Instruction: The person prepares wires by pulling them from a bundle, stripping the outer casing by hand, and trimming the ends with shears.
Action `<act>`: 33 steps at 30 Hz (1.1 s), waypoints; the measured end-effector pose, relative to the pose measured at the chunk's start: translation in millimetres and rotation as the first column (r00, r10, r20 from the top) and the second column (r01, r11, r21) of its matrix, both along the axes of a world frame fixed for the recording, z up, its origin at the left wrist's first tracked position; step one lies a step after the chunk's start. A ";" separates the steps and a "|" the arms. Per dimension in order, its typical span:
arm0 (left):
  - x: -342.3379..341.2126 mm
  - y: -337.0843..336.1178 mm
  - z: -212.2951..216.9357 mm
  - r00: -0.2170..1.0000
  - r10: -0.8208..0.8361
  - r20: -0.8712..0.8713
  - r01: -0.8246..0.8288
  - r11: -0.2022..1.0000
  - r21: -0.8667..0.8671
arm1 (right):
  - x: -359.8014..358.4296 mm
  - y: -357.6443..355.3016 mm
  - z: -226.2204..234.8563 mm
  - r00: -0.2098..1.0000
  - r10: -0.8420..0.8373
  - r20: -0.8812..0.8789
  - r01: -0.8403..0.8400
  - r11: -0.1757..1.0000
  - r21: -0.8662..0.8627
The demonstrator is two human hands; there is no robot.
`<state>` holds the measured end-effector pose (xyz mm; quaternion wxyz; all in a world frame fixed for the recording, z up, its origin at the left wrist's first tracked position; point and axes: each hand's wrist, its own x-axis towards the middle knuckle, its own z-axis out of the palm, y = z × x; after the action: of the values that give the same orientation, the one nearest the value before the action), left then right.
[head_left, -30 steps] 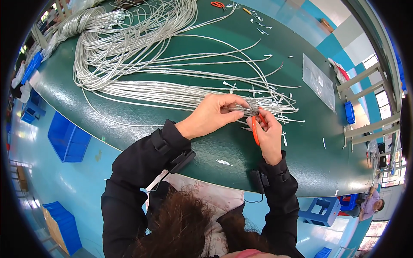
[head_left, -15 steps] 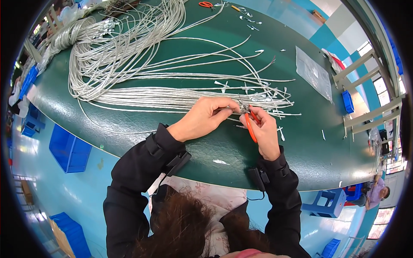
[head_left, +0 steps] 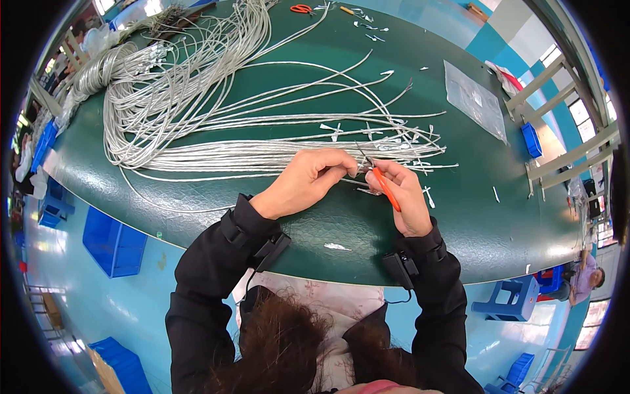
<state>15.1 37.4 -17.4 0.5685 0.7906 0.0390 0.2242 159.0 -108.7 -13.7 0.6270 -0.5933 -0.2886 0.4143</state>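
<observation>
My left hand (head_left: 308, 180) pinches the end of a thin grey cable (head_left: 262, 176) just above the green table (head_left: 328, 223). Close beside it, my right hand (head_left: 403, 197) grips orange-handled snips (head_left: 380, 180), their blades pointing up at the cable end between my fingers. A long bundle of grey cables (head_left: 262, 154) lies right behind both hands, running left to right, with loose ends fanned out at the right.
A big heap of looped grey cable (head_left: 164, 92) covers the table's far left. Small cut scraps (head_left: 338, 247) lie about. A clear plastic bag (head_left: 474, 98) lies at the right, orange scissors (head_left: 300, 9) at the far edge. Blue crates (head_left: 115, 243) and a blue stool (head_left: 508, 303) stand on the floor.
Both hands stay together at the cable end and look slightly raised with the snips tilted more upright. The view has shifted a little.
</observation>
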 end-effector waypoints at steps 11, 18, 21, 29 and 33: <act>-1.1 -1.3 8.8 0.998 -0.008 -0.063 0.000 0.993 -0.122 | 6.0 -3.0 -0.2 0.986 0.113 -0.126 -0.108 0.993 0.044; -1.7 4.4 -1.3 0.997 -0.077 -0.024 0.079 0.991 0.108 | 37.8 -10.2 -0.6 0.939 0.082 -0.333 -0.046 0.992 0.113; -0.4 4.0 -0.7 0.999 -0.035 -0.022 0.037 0.995 0.092 | 36.3 -10.0 -1.9 0.959 -0.107 0.262 0.110 0.994 0.003; 1.0 4.0 -3.3 0.998 0.037 0.049 -0.039 0.999 0.032 | 38.9 -11.4 -14.0 -0.069 -0.076 0.995 0.390 0.916 0.097; 0.9 3.9 -5.1 0.995 0.053 0.085 -0.062 0.993 0.103 | 23.3 -6.8 2.1 0.344 -0.223 0.912 0.250 0.958 0.140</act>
<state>16.0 41.4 -22.5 0.5201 0.8083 0.0266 0.2746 182.2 -115.5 -11.6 0.4065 -0.7652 -0.4934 -0.0763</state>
